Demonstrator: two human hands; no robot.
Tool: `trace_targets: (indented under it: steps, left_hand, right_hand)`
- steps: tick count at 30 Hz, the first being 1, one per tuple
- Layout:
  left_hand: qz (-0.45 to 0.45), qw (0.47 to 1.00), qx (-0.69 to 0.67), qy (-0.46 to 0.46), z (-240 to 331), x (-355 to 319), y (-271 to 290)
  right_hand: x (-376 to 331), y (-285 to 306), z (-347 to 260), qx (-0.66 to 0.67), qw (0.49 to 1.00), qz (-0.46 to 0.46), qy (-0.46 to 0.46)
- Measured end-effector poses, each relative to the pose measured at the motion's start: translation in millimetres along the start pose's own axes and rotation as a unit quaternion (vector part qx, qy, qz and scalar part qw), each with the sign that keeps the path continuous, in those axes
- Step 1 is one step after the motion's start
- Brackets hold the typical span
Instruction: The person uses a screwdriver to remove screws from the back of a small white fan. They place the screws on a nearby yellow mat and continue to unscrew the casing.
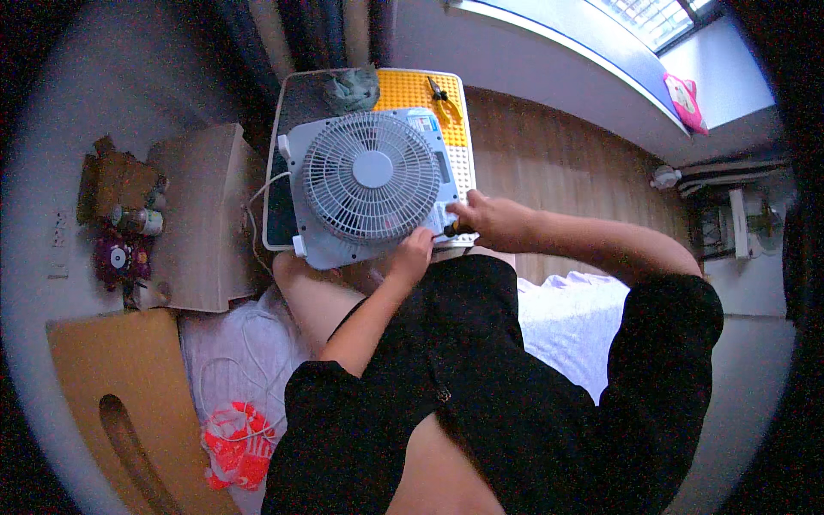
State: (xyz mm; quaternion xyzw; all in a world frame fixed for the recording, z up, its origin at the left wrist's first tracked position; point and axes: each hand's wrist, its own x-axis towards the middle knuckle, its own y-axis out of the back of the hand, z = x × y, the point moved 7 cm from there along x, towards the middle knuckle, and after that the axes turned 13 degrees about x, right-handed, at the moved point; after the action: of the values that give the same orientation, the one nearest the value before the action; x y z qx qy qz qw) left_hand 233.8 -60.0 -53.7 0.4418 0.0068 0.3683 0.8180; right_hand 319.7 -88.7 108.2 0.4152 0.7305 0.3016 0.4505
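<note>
A grey box fan (pixel 372 170) lies flat with its round grille upward on a small table (pixel 468 172). My right hand (pixel 493 221) is closed around the dark handle of a screwdriver (pixel 460 228), beside the fan's near right corner. The shaft points left to that corner, where the fingertips of my left hand (pixel 416 250) are pinched together. Whatever those fingertips hold is too small to make out. Behind the fan, yellow-handled pliers (pixel 445 101) rest on a yellow studded board (pixel 399 84), with a crumpled pale green bag (pixel 352 89) to their left.
A white cord (pixel 254 206) runs off the fan's left side. Left of the table stands a wooden cabinet (pixel 202 215) with a jar (pixel 142 221) on it. Cardboard (pixel 77 360) and a red-and-white bag (pixel 236 446) lie nearer. A window ledge (pixel 566 39) is at the far right.
</note>
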Motion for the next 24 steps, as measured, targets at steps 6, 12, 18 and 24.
trace_targets:
  steps: [6, 12, 18, 24]
  left_hand:
    - [0.073, 0.997, -0.012, 0.012, 0, 1, 0]
    - [0.052, 0.997, 0.012, 0.05, 6, -1, 9]
    - [0.01, 0.997, 0.024, 0.075, -2, 0, -4]
    - [0.08, 0.996, -0.002, 0.038, -3, -2, -6]
  right_hand:
    - [11, 6, 1, -0.025, 0.997, -0.023, -0.068]
    - [10, 2, -14, 0.001, 0.997, -0.029, 0.066]
    - [23, 18, -19, -0.061, 0.997, 0.051, 0.024]
    - [27, 7, -24, -0.153, 0.985, -0.071, 0.022]
